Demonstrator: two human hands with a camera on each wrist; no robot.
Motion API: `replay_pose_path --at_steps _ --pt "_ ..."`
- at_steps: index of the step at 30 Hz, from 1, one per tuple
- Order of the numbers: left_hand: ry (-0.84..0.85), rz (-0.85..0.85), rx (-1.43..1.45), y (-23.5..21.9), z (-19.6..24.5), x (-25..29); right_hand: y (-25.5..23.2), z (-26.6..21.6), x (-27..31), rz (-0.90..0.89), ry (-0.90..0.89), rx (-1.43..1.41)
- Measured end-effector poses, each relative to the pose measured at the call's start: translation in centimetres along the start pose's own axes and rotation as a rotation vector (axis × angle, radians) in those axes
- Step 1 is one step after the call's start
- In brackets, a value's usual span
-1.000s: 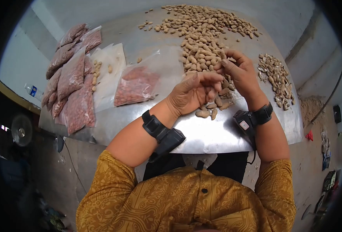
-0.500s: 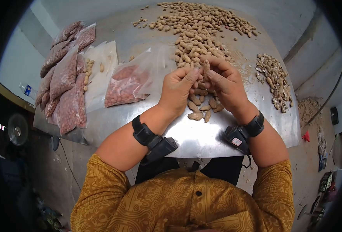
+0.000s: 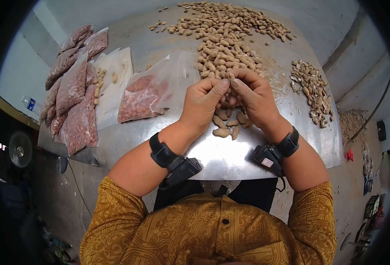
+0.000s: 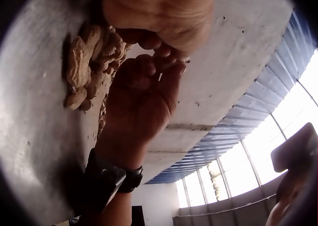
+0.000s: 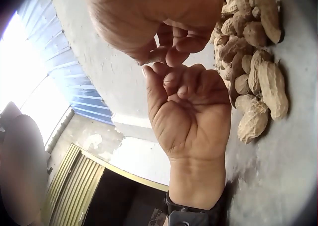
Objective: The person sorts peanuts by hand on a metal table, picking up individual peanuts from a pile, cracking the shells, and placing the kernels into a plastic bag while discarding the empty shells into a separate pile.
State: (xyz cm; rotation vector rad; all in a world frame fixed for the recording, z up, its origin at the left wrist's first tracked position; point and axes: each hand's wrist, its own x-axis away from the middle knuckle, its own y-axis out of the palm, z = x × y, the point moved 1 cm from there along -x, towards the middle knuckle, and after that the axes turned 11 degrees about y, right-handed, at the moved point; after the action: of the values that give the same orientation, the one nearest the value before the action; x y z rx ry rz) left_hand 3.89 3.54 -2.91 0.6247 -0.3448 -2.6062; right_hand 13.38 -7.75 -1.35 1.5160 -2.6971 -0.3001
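Peanut (image 3: 229,76) was pinched between the thumbs and fingers of the left hand (image 3: 202,100) and the right hand (image 3: 257,98), whose tips met over the near part of a long heap of unshelled peanuts (image 3: 230,44). Fingers covered most of it, so whether its shell had cracked was hard to tell. A few loose pods (image 3: 222,132) lay just below the hands on the shiny metal table (image 3: 230,157). To the left stood a clear bag (image 3: 137,104) part-filled with reddish kernels, and farther left several filled bags (image 3: 75,92) were piled together. On the right, well apart from the heap, lay a pile of broken shells (image 3: 312,90).
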Motion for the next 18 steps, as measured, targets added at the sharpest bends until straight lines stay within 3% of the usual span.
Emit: replay_pose_path --at_steps 3,6,12,15,18 --pt "-0.005 -0.013 0.046 0.5 0.8 0.1 0.1 -0.2 0.2 0.008 -0.016 0.059" --pt "0.137 0.018 0.036 0.8 0.9 0.2 0.3 -0.3 0.3 -0.009 -0.001 0.022" --pt "0.164 -0.179 0.006 1.1 0.1 0.3 0.8 0.1 0.1 -0.007 -0.048 -0.004" --pt "0.108 -0.203 -0.038 1.2 -0.3 0.3 0.8 1.3 -0.2 -0.050 -0.058 -0.102" --pt "0.163 -0.208 -0.125 1.8 -0.4 0.7 1.0 1.4 -0.1 -0.094 -0.044 -0.002"
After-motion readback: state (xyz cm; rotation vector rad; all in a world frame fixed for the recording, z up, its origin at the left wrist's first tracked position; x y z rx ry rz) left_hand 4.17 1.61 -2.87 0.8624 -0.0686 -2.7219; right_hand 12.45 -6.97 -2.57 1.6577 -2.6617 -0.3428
